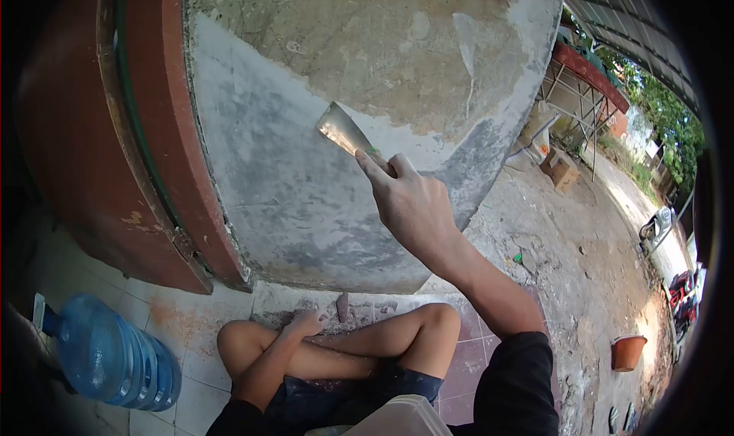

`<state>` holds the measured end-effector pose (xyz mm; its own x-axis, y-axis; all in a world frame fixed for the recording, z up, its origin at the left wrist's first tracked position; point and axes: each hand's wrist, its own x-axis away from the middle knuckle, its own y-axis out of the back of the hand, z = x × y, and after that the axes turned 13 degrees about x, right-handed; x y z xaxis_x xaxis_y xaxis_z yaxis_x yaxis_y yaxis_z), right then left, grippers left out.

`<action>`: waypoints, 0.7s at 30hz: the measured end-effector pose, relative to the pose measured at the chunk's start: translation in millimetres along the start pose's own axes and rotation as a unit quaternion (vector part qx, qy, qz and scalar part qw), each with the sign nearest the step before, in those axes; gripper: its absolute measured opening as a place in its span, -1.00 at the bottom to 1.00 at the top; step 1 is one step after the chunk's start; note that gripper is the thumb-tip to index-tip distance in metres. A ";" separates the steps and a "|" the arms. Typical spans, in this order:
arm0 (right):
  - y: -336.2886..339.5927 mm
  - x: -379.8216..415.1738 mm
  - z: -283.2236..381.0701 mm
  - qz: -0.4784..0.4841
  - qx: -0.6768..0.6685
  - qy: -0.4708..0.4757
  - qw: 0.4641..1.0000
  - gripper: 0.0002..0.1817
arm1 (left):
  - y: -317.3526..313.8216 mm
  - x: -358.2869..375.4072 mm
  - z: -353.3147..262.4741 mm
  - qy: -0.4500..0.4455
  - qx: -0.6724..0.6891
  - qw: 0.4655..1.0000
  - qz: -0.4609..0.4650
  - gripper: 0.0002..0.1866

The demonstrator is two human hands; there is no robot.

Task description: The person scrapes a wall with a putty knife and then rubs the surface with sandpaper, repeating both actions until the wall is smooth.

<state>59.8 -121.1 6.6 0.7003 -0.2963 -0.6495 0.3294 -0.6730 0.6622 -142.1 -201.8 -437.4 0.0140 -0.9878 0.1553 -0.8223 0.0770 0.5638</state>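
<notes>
My right hand (417,203) is closed around the handle of a putty knife (345,130), index finger stretched along it. The wide metal blade points up and left, in front of the wall (298,183); whether it touches cannot be told. The wall's lower part is smeared with grey and white filler, and its upper part is rough, bare brownish plaster. My left hand (309,323) rests by my crossed legs, its fingers curled, with nothing visible in them. Just right of it, a small reddish, flat piece (342,307) lies at the wall's foot.
A reddish-brown door (69,138) and its frame (172,130) border the wall on the left. A large blue water bottle (115,352) lies on the tiles. To the right are an orange bucket (627,354), a cardboard box (560,168) and a parked motorbike (656,226).
</notes>
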 end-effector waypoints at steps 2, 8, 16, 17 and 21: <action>1.3 -4.3 0.9 0.009 0.006 -0.012 1.000 -0.43 | -1.8 0.5 -2.0 -0.044 -0.021 0.999 -0.015 -0.66; 7.2 11.0 -8.7 0.020 0.044 -0.001 0.999 -0.36 | 5.0 3.2 -6.6 -0.020 0.029 0.999 -0.005 -0.66; 4.1 10.4 -15.1 0.018 0.108 0.032 0.994 -0.32 | 9.7 -4.3 -13.4 -0.023 0.054 0.998 -0.022 -0.66; 1.1 8.4 -11.6 0.024 0.111 0.033 0.993 -0.33 | 10.5 -1.8 -15.8 -0.012 0.043 0.999 -0.016 -0.66; 11.2 -1.2 -4.2 0.038 0.138 0.047 0.989 -0.36 | 5.4 -2.3 -7.7 0.000 0.052 0.999 0.006 -0.67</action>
<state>65.3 -125.5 16.4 0.7761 -0.2986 -0.5554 0.0962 -0.8144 0.5723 -142.2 -198.0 -428.5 0.0028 -0.9870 0.1609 -0.8766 0.0750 0.4753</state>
